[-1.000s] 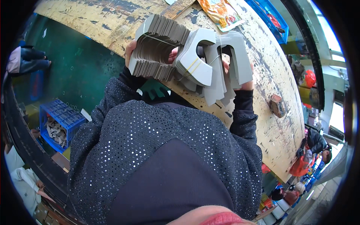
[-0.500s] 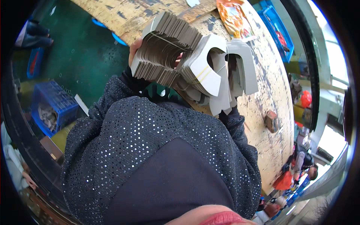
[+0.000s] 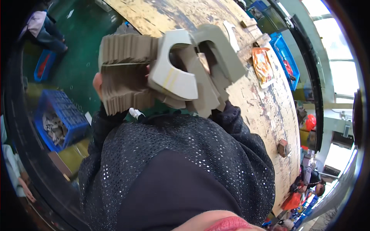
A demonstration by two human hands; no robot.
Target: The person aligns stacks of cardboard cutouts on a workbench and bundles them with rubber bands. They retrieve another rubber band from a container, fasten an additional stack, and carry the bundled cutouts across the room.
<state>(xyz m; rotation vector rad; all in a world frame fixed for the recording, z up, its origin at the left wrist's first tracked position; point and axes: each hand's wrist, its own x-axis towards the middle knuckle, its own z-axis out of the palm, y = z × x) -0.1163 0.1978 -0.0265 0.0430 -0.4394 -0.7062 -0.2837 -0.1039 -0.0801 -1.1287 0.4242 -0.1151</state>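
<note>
I hold banded stacks of U-shaped grey cardboard pieces in front of my chest, partly over the table's edge. My left hand (image 3: pixel 98 85) is closed around the outer end of the left stack (image 3: pixel 127 50), whose many edges face me, blurred. Against it leans a stack with a white front piece (image 3: pixel 177 82) and yellow bands around it. Farther right, more grey U-shaped pieces (image 3: pixel 221 52) fan out at a tilt. My right sleeve (image 3: pixel 229 115) reaches up beneath these; the right hand is almost wholly hidden behind the cardboard it supports.
The worn wooden table (image 3: pixel 266 119) carries an orange packet (image 3: pixel 263 67), a small brown block (image 3: pixel 283 148) and a white cutout (image 3: pixel 231 36). A blue tray (image 3: pixel 285 59) stands at its far right. On the left floor sits a blue crate (image 3: pixel 63 119) of scraps; people are around.
Both hands have carried the cardboard stacks leftward, and the left stack has swung lower. My view has turned, so more of the table's far end shows.
</note>
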